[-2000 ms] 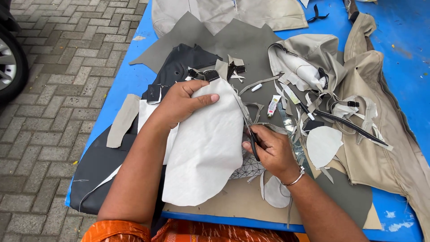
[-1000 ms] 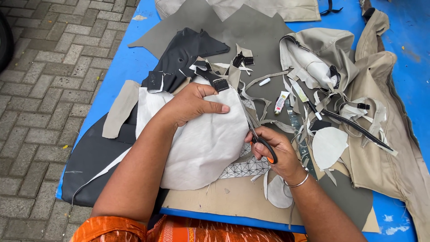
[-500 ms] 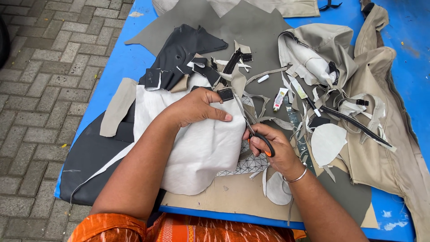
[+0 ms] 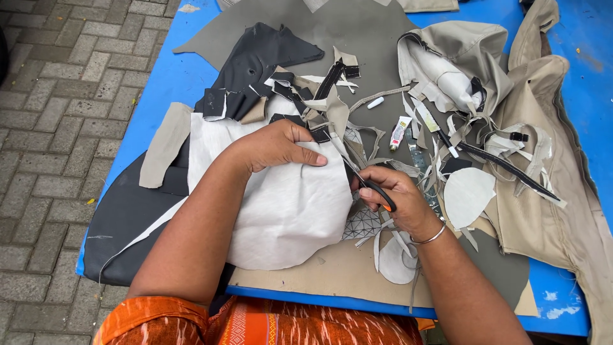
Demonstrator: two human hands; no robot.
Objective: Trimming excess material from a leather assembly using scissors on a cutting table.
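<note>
A large pale off-white piece of thin fabric with a rounded lower edge [image 4: 281, 204] lies flat on the blue table, over a tan sheet and a dark grey one. Its surface is slightly creased, its upper part runs under a heap of scraps, and its curved right edge meets the scissors. The black scissors with an orange-lined handle [image 4: 373, 190] sit at that right edge, blades pointing up and away toward the scraps, handle loops lower and nearer; most of the blades are hidden, so how far they gape cannot be told.
</note>
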